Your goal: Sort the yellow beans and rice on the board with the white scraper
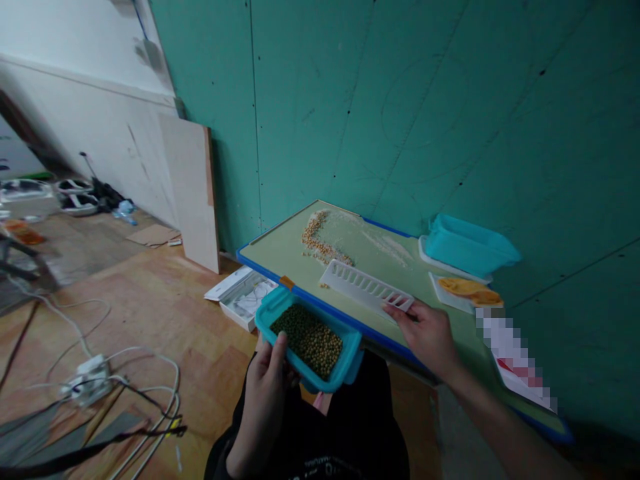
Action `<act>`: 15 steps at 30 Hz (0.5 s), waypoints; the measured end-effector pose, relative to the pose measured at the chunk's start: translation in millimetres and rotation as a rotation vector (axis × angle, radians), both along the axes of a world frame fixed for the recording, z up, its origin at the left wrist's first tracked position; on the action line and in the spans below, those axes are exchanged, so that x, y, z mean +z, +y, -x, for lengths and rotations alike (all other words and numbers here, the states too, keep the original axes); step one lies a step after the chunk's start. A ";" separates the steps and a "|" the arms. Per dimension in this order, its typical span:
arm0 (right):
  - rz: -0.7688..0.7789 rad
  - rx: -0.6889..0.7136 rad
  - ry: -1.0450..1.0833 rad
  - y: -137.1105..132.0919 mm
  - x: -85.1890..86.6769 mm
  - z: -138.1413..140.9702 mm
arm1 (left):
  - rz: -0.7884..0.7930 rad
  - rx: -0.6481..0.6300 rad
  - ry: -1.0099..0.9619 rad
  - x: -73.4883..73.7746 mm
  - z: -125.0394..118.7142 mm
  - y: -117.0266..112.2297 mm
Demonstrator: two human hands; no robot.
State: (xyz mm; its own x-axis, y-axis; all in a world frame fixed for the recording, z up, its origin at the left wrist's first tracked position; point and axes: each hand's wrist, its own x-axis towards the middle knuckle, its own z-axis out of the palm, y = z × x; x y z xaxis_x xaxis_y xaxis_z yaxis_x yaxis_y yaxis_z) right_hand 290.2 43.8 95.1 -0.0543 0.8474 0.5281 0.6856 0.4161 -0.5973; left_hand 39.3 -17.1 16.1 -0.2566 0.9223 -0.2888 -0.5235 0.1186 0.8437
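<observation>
My left hand [270, 373] grips the near left side of a turquoise plastic container [353, 353], its thumb over the rim. Inside lie green beans [296, 325] on the left and tan beans [325, 352] on the right. The container is at the table's front edge, above my lap. My right hand [427, 332] is closed on the right end of a white slotted plastic tray [370, 285], tilted over the table. Beyond the tray, yellowish beans [314, 235] form a curved line on the tabletop, with pale grains [385, 243] strewn to their right.
The pale green table [273, 248] has a blue edge and meets a green wall [310, 133]. At its right stand a turquoise bin [470, 247] and an orange cloth [470, 291] on a white tray. An open white box [245, 300], a power strip [90, 380] and cables lie on the floor.
</observation>
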 end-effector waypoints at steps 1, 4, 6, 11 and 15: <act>0.000 0.007 -0.002 -0.4 0.2 0.2 | 0.000 0.001 0.010 -0.2 2.5 1.2; -0.009 0.029 -0.016 -3.8 -0.2 1.8 | 0.010 0.023 0.013 -0.7 10.4 6.4; -0.015 0.053 -0.039 -8.2 -1.0 4.9 | 0.020 0.042 0.011 -0.9 15.5 10.1; -0.042 0.083 -0.057 -11.1 -0.6 17.6 | 0.013 0.066 0.028 -0.9 24.0 16.2; -0.058 0.034 0.037 19.1 3.9 27.0 | -0.005 0.067 0.036 -0.8 24.9 19.8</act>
State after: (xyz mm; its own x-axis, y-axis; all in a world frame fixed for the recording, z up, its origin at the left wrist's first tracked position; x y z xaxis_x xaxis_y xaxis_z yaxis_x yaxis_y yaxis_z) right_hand 263.2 62.9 99.0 -0.0619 0.8132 0.5787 0.6488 0.4734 -0.5958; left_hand 14.4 2.7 15.4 -0.3278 0.9043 -0.2735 -0.4996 0.0799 0.8626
